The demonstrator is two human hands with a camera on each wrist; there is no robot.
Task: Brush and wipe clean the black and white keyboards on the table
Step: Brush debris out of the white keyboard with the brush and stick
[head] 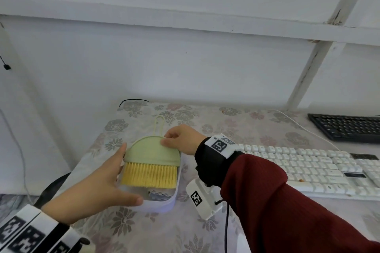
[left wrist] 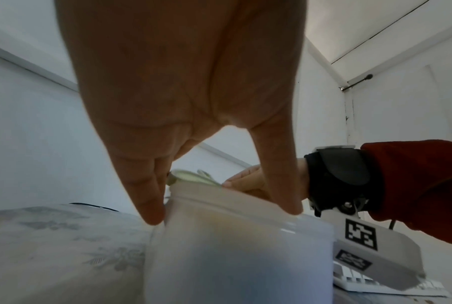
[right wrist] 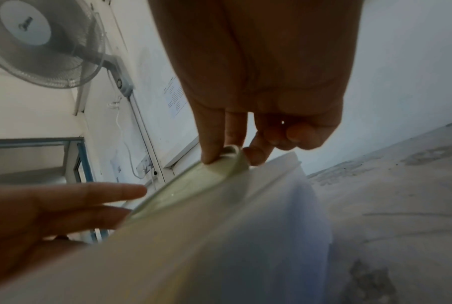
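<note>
Left to right across the table (head: pixel 205 232). The left hand (head: pixel 96 189), at 8 o'clock in the head view, lies with fingers straight against the left wall of a translucent white container (head: pixel 176 193), thumb along its near rim, steadying it. In the container rests the brush (head: pixel 152 152): a pale green, dome-shaped plastic back with a hanging loop at 12 o'clock and a dense row of yellow bristles pointing toward 6 o'clock. The right hand (head: pixel 182 138) pinches the dome's upper right edge between thumb and curled fingers. The brush probably handles as light and stiff, with springy bristles; the rigid green back is the sensible place to hold. Toward 3 o'clock lies the white keyboard (head: pixel 308 170), pale keys with a small brown crumb near its front; beyond it, at 2 o'clock, the black keyboard (head: pixel 349 127). Both look rigid and flat, with loose-feeling keys best brushed lightly.
</note>
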